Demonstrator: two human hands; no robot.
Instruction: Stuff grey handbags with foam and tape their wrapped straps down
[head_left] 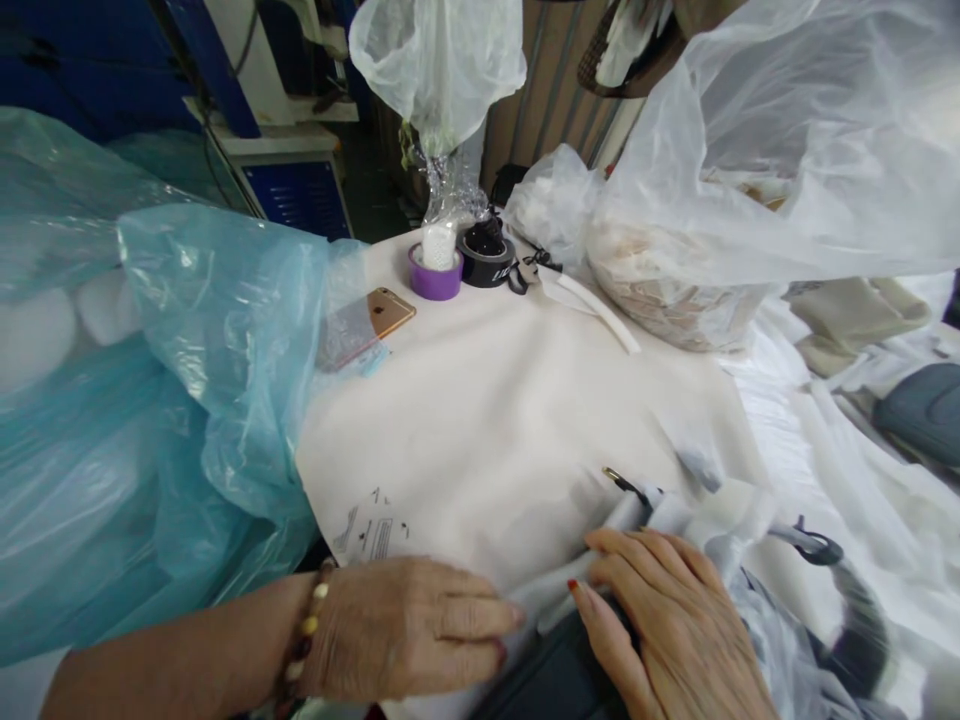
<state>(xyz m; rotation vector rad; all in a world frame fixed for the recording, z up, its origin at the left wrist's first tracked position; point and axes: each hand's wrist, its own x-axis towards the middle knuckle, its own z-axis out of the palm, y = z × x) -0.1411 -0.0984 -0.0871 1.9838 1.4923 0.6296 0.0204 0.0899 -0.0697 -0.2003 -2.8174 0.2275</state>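
Smoothing step: left hand [405,625] flat, unclenched on near white cloth [510,420], right hand [667,610] flat, pressing pale cover [675,515] over dark bag [555,680]; next likely needs even pressure

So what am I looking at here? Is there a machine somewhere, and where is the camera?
There is no machine here. These are a person's two bare hands, filmed by a single camera worn on the head and looking forward and down. That is why the arms come in from the bottom edge.

The left hand, with a bead bracelet at the wrist, lies flat on a white cloth spread over the work surface. The right hand rests its fingers on a crumpled pale wrapping over a dark item at the near edge. Neither hand is closed around anything.

Farther back lie a gold phone, a purple tape roll and a black tape roll. A blue plastic bag bulges on the left, and clear plastic bags pile up on the right.
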